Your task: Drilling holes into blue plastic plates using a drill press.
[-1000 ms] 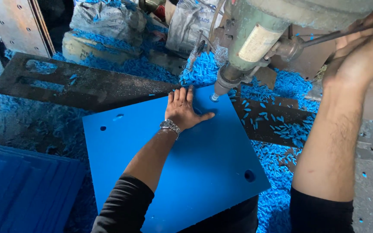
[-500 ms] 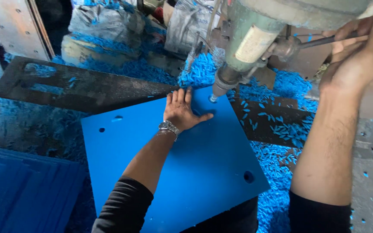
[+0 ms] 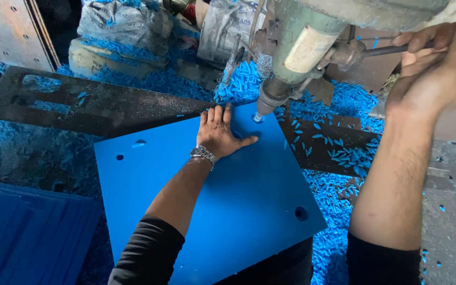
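A stack of blue sheets [image 3: 22,232] lies left of the blue panel [image 3: 228,211], a flat square with four drilled holes showing. The left hand [image 3: 218,132] presses flat on the panel, fingers spread wide, beside the drill head [image 3: 296,53]. Right of the panel, the right hand [image 3: 439,68] grips the drill's lever [image 3: 386,50].

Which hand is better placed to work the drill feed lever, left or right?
Right. The right hand already grips the feed lever beside the drill head. The left hand lies flat on the blue panel near the bit, holding it down.
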